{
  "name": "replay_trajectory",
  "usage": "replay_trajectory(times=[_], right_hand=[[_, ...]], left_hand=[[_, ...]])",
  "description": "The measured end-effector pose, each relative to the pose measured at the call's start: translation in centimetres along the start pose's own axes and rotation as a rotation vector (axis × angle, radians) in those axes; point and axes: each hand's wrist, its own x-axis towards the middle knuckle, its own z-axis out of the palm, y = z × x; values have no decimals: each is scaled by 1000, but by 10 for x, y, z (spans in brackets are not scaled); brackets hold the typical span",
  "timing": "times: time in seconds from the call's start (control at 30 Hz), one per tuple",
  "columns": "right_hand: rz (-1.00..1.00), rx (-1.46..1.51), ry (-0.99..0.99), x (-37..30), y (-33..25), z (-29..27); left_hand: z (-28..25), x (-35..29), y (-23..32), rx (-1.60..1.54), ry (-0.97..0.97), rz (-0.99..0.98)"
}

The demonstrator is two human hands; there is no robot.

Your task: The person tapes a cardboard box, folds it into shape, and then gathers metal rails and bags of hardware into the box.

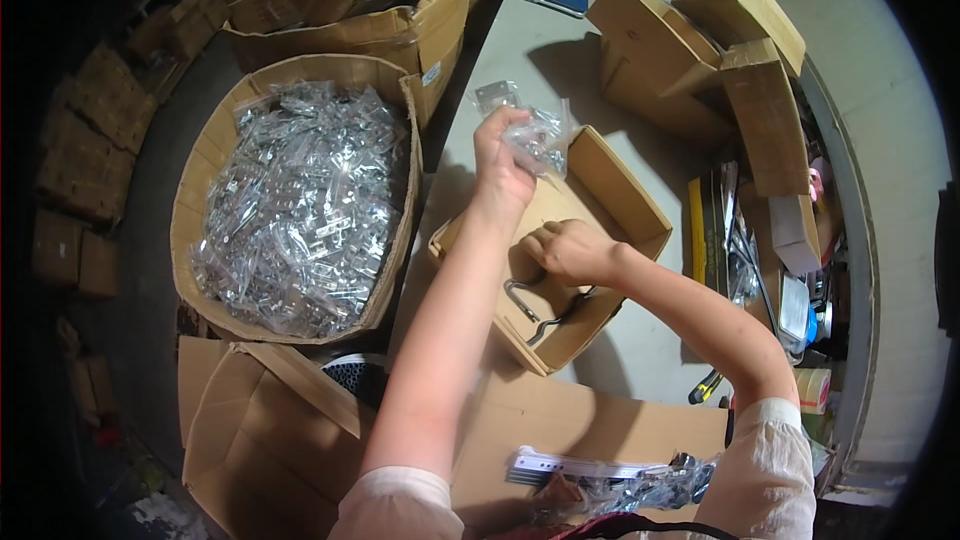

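The left hand (500, 155) grips a bag (540, 135) above the box (620, 200). The right hand (565, 250), fisted, rests inside it. Bare desk (520, 50) lies beyond.

The left hand (500, 155) lifts a clear plastic packet (540, 135) above a small open carton (560, 250); the right hand (568, 250) rests inside it, fist closed.

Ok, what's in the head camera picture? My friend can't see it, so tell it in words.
A person's left hand lifts a small clear bag of metal parts over an open box on a table, while the right hand reaches into the box. A big carton full of such bags sits on the left.
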Motion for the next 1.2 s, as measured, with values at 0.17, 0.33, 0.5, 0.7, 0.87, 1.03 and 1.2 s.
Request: replay_trajectory(times=[0.17,0.33,0.5,0.7,0.87,1.03,1.2], right_hand=[[-58,161,82,-4,-5,-23],[-129,361,1,-18,-13,-32],[176,415,-525,-22,-26,-46],[193,432,-679,-10,-30,-52],[146,406,-677,-14,-23,-31],[139,423,-877,-12,-25,-46],[143,213,-725,-28,-72,-82]], left_hand=[[2,-3,-2,25,52,34],[8,-5,-3,41,28,28],[8,-6,-1,31,57,-6],[5,-3,-1,77,67,-22],[3,1,-3,87,31,-20],[6,2,-5,59,16,18],[-1,3,-4,54,2,5]])
